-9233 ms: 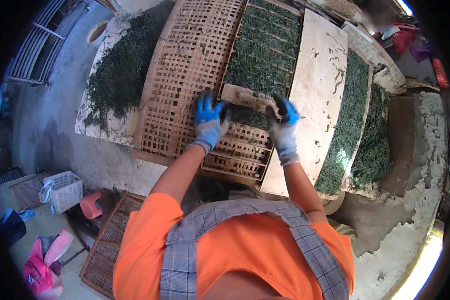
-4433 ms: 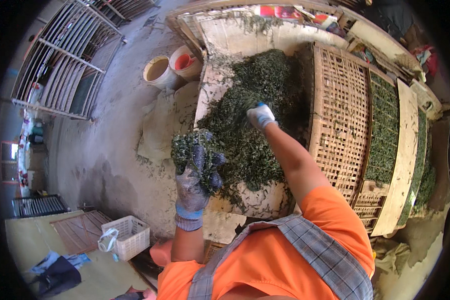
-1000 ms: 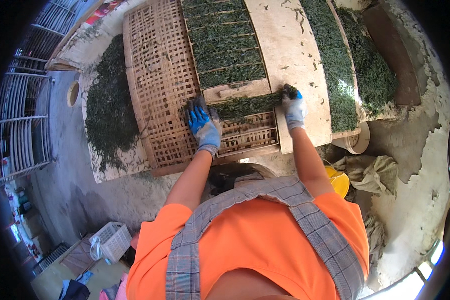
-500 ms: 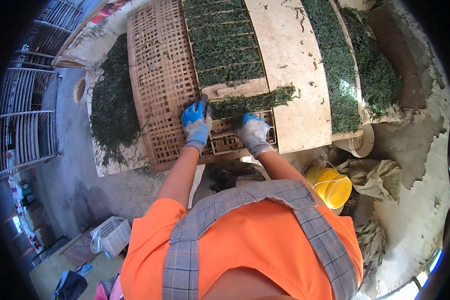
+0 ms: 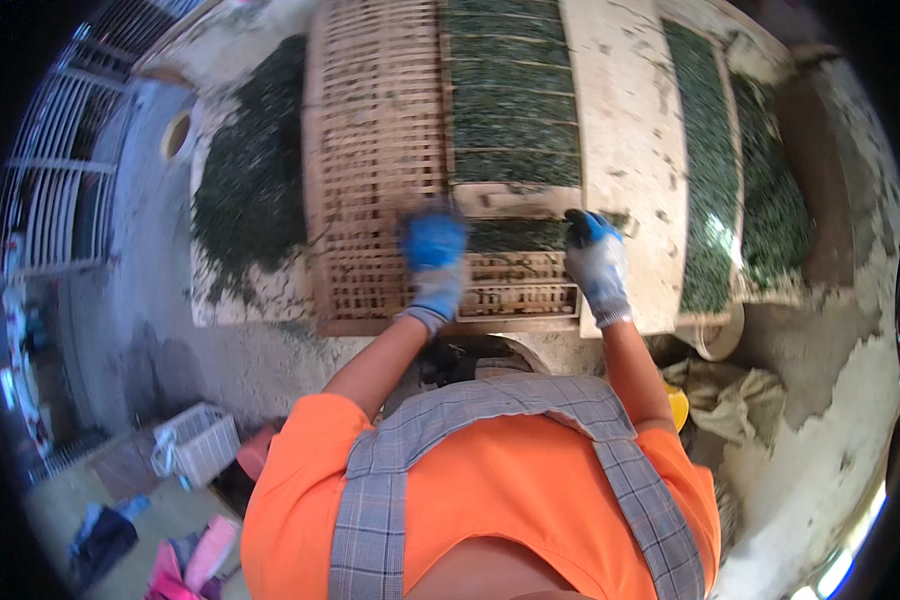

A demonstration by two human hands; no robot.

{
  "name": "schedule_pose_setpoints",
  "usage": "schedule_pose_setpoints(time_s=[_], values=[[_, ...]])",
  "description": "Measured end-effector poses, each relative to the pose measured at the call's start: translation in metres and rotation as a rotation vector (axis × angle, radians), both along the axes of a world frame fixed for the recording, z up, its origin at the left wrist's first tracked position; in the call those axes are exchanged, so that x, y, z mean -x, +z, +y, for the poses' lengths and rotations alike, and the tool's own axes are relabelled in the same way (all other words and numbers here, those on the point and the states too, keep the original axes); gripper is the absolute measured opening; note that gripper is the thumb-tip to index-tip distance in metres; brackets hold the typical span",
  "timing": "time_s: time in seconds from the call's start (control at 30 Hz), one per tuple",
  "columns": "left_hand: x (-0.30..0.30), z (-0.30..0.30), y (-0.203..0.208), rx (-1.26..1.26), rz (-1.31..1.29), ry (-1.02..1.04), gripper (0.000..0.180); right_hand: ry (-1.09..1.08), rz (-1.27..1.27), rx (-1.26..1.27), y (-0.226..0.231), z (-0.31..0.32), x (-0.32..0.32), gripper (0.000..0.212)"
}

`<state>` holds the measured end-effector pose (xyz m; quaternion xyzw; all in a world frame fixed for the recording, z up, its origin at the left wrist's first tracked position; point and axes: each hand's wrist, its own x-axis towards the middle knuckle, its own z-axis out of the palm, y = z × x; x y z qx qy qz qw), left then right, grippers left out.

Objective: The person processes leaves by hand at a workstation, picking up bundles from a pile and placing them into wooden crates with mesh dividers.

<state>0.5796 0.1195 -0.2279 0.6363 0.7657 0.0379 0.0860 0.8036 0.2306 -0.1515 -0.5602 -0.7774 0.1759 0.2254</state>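
Two gloved hands were in view, a left hand point(image 5: 432, 252) and a right hand point(image 5: 596, 262). One slatted bamboo tray point(image 5: 375, 150) lay on the bench. Green leaves showed as one loose heap point(image 5: 250, 180) beside the tray and three pressed strips: point(image 5: 510, 90), point(image 5: 708, 170), point(image 5: 780, 200). One white basket point(image 5: 198, 443) sat on the floor.

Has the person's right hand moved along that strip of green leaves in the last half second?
Yes. The right hand has slid rightward along the strip of green leaves, from near the bamboo tray's middle out to the strip's right end, beside the pale board.
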Motion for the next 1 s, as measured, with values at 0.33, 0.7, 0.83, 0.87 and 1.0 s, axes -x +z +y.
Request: schedule_pose_setpoints(time_s=[0.33, 0.7, 0.83, 0.87, 1.0], values=[[0.075, -0.017, 0.036, -0.337, -0.475, -0.085, 0.044, 0.212, -0.104, 0.027, -0.09, -0.013, 0.09, 0.034], [0.327, 0.059, -0.035, -0.324, -1.041, 0.848, 0.038, 0.258, -0.007, -0.074, -0.082, -0.01, 0.098, 0.036], [0.382, 0.153, -0.031, -0.015, -0.494, 0.691, 0.039, 0.251, -0.136, -0.049, -0.101, -0.01, 0.078, 0.034], [0.386, 0.177, -0.012, -0.134, -0.569, 0.721, 0.041, 0.262, -0.152, -0.101, -0.098, -0.011, 0.082, 0.033], [0.448, 0.257, -0.048, -0.312, -0.238, 0.842, 0.085, 0.278, -0.24, -0.037, -0.088, -0.008, 0.091, 0.027]])
